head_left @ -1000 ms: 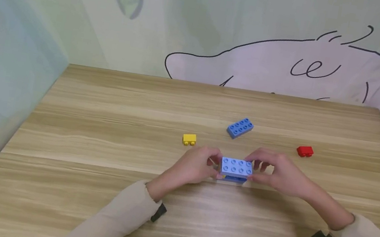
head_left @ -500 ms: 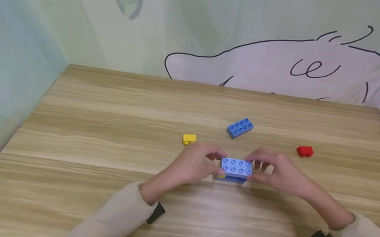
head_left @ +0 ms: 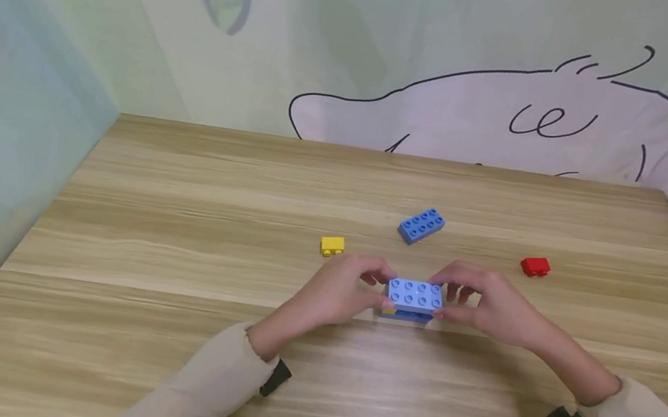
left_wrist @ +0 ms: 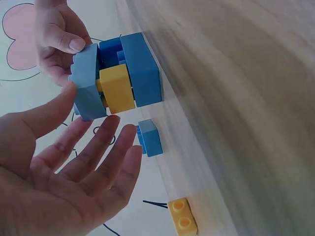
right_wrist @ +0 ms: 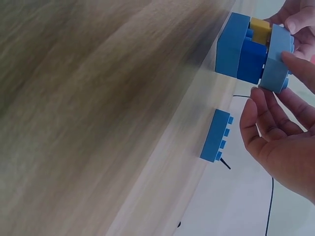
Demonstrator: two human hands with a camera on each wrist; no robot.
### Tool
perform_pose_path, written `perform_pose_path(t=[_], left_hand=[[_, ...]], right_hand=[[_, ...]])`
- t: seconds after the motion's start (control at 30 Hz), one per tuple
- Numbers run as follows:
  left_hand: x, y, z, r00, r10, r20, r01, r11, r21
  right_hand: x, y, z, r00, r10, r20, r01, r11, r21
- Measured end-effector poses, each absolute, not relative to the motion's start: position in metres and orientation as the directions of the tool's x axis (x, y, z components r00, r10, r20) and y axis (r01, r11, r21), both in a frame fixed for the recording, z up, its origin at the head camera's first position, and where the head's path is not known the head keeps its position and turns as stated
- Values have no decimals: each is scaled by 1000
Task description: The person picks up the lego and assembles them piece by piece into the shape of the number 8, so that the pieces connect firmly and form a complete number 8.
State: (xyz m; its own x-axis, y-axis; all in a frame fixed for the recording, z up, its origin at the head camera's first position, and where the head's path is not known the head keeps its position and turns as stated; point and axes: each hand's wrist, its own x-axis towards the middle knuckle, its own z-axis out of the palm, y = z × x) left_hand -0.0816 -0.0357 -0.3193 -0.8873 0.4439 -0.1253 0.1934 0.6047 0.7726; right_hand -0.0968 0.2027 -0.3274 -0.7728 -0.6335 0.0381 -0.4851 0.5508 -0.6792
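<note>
On the table, both hands are at a stack of toy building bricks. My left hand (head_left: 334, 287) pinches the left end of the light blue top brick (head_left: 413, 306) between thumb and fingers. The right hand (head_left: 501, 309) pinches its other end. Beneath it, a small yellow brick (left_wrist: 117, 88) and a small dark blue brick (right_wrist: 252, 60) stand side by side on a long blue base brick (left_wrist: 141, 71). In the left wrist view, studs show in a narrow gap between the top brick and the yellow one.
Behind the stack lies a loose blue brick (head_left: 421, 227), studs up. A small yellow brick (head_left: 332, 245) lies tipped over to the left, and a small red brick (head_left: 535, 267) to the right. A printed wall cloth (head_left: 360, 45) borders the table (head_left: 189, 215) at the back.
My left fingers and thumb have shifted from beside the stack's left end onto the top brick's corners. More of the stacked yellow brick shows. The right hand has hardly moved.
</note>
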Motion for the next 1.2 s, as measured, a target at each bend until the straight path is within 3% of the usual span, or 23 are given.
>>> perform_pose_path(t=[0.33,1.0,1.2], left_hand=[[-82,-36,-322,-892,428,-144,159,597,787],[-81,-36,-324,-893,431,-126,164,573,803],[-82,-36,-325,-893,428,-136,150,571,807]], right_hand=[[-95,201,-329,-777,-628,37,-485,560,-672],[-90,202,-336,-761,-627,166,-582,548,-602],[-89,202,-336,-784,-603,146,-546,560,-623]])
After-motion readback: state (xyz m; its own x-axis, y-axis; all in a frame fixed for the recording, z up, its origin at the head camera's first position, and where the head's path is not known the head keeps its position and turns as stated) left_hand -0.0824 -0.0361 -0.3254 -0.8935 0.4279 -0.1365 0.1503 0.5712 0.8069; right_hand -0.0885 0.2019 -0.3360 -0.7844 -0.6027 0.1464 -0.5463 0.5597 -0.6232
